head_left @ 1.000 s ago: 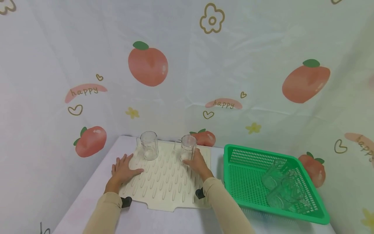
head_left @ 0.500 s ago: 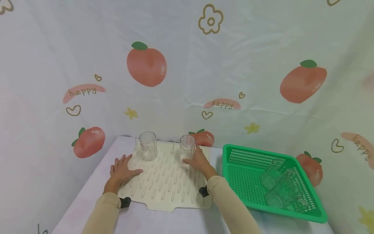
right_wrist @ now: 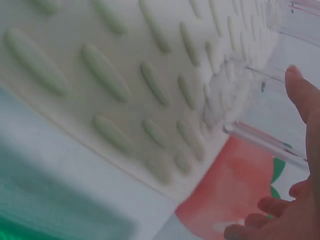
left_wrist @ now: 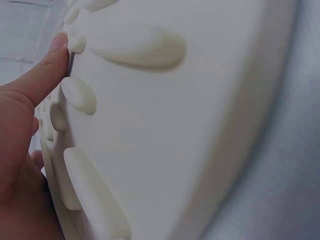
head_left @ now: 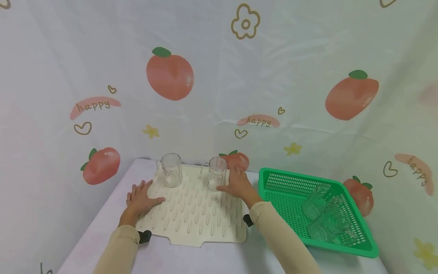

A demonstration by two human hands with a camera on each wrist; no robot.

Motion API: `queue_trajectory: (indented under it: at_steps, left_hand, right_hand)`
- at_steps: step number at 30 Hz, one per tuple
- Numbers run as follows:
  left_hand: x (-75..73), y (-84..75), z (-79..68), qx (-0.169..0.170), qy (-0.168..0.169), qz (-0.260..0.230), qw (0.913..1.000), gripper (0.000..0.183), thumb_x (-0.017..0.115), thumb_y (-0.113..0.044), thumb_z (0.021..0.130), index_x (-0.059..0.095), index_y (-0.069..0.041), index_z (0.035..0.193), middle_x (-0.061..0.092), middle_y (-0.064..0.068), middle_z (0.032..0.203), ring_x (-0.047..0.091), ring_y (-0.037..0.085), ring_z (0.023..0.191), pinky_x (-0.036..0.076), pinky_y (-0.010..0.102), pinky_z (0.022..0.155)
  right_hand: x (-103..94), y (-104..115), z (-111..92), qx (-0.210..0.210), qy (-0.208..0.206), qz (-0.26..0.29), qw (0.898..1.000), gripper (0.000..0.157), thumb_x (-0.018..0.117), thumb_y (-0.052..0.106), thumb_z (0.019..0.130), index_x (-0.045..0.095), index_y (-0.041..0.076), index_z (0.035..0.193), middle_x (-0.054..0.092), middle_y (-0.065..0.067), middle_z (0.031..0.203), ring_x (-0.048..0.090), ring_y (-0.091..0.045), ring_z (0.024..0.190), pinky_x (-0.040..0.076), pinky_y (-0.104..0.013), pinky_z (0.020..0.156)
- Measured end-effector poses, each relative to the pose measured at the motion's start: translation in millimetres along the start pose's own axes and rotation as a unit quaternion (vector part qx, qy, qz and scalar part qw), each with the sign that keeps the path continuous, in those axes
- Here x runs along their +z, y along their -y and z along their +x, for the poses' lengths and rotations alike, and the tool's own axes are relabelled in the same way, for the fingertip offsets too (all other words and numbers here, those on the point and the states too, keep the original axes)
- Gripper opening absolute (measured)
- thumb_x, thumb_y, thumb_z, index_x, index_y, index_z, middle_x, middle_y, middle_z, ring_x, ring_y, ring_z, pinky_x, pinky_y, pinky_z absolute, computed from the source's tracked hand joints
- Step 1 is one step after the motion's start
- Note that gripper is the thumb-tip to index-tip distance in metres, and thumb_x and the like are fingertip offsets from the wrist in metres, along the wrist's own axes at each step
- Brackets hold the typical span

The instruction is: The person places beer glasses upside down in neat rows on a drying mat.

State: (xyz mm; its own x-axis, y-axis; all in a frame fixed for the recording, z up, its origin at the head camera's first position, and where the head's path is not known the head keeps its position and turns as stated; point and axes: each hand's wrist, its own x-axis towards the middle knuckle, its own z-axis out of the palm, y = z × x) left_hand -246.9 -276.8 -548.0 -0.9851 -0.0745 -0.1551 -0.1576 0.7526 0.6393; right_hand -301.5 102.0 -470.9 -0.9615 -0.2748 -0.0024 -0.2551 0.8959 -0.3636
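A clear glass mug (head_left: 217,174) stands upright at the back right of a cream ridged draining mat (head_left: 191,224), its handle to the left. My right hand (head_left: 240,185) is at its right side, thumb near the base and fingers extended. In the right wrist view, thumb and fingers of this hand (right_wrist: 295,215) spread apart beside the glass. A second glass mug (head_left: 172,171) stands upright at the back left of the mat. My left hand (head_left: 138,199) rests on the mat's left edge, fingers spread; the left wrist view shows its thumb (left_wrist: 47,70) along the ridges.
Right of the mat is a green perforated basket (head_left: 301,176) with several clear glass mugs (head_left: 316,201) lying in its right part. A printed cloth wall (head_left: 205,129) rises right behind the mat. White cloth (head_left: 102,232) covers the table.
My right hand has loosened from the right-hand mug, its fingers straightening and shifting slightly to the right. That mug stays standing in place. The left hand keeps its place on the mat.
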Motion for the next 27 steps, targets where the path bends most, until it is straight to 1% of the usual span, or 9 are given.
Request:
queue_trajectory:
  at_steps: [5,7,9,12,17,19,23,27]
  left_hand:
    - [3.3,3.0,0.8,0.009,-0.008,-0.004,0.9999,0.125,0.074,-0.074,0.073,0.018,-0.008,0.162,0.0,0.031,0.169,-0.016,0.058,0.152,-0.014,0.074,0.117]
    - [2.8,2.9,0.0,0.011,-0.008,-0.005,0.9999,0.124,0.075,-0.074,0.073,0.018,-0.008,0.162,0.0,0.031,0.168,-0.016,0.058,0.152,-0.014,0.075,0.117]
    - [2.5,2.6,0.1,0.01,-0.01,-0.005,0.9999,0.122,0.075,-0.072,0.074,0.019,-0.009,0.162,0.001,0.03,0.169,-0.015,0.057,0.153,-0.013,0.074,0.118]
    - [0.2,0.6,0.2,0.0,0.0,0.001,1.0,0.118,0.077,-0.066,0.077,0.018,-0.009,0.162,-0.001,0.03,0.169,-0.016,0.057,0.153,-0.013,0.074,0.118]
    - [-1.3,-0.9,1.3,-0.012,0.012,0.019,0.9997,0.113,0.076,-0.06,0.081,0.016,-0.008,0.162,-0.001,0.03,0.169,-0.016,0.058,0.152,-0.012,0.074,0.119]
    - [-0.4,-0.6,1.9,-0.013,0.013,0.022,0.9996,0.113,0.076,-0.06,0.082,0.017,-0.009,0.162,-0.001,0.03,0.169,-0.015,0.058,0.153,-0.011,0.074,0.119]
    - [1.1,0.9,1.8,-0.007,0.008,0.017,0.9998,0.115,0.076,-0.062,0.08,0.017,-0.008,0.162,-0.001,0.03,0.169,-0.016,0.057,0.152,-0.012,0.074,0.118]
    - [1.7,3.0,0.8,0.004,0.0,0.006,1.0,0.12,0.075,-0.069,0.076,0.018,-0.009,0.162,-0.001,0.031,0.168,-0.017,0.058,0.152,-0.014,0.075,0.117]
  right_hand:
    - [-10.7,-1.6,-3.6,-0.001,-0.013,-0.052,0.999,0.114,0.074,0.062,0.084,0.012,0.005,0.161,0.016,-0.023,0.169,0.017,-0.046,0.157,0.019,-0.072,0.121]
    - [-15.6,-1.6,-5.2,0.001,-0.014,-0.069,0.998,0.113,0.07,0.066,0.085,0.012,0.007,0.162,0.015,-0.022,0.169,0.013,-0.045,0.158,0.016,-0.074,0.121]
    - [-21.4,-1.7,-7.1,0.003,-0.014,-0.078,0.997,0.112,0.067,0.069,0.086,0.013,0.008,0.163,0.016,-0.022,0.17,0.011,-0.046,0.158,0.014,-0.076,0.12]
    - [-29.0,-4.4,-8.7,0.009,-0.012,-0.092,0.996,0.109,0.06,0.073,0.088,0.013,0.011,0.164,0.016,-0.02,0.17,0.009,-0.048,0.158,0.011,-0.076,0.121]
    - [-41.2,-15.2,-9.6,0.022,-0.012,-0.092,0.995,0.102,0.053,0.074,0.091,0.018,0.011,0.164,0.012,-0.02,0.171,0.004,-0.05,0.158,0.006,-0.077,0.12]
    - [-46.8,-20.4,-10.9,0.029,-0.008,-0.094,0.995,0.1,0.051,0.074,0.092,0.018,0.013,0.164,0.01,-0.02,0.172,0.002,-0.051,0.158,0.005,-0.078,0.12]
    - [-58.7,-30.3,-14.5,0.043,-0.004,-0.104,0.994,0.1,0.049,0.074,0.093,0.012,0.015,0.165,0.008,-0.023,0.171,0.002,-0.053,0.157,0.005,-0.079,0.119]
    - [-70.6,-41.6,-17.9,0.059,-0.011,-0.113,0.992,0.101,0.048,0.073,0.094,0.01,0.013,0.165,0.009,-0.025,0.17,0.003,-0.054,0.156,0.005,-0.079,0.119]
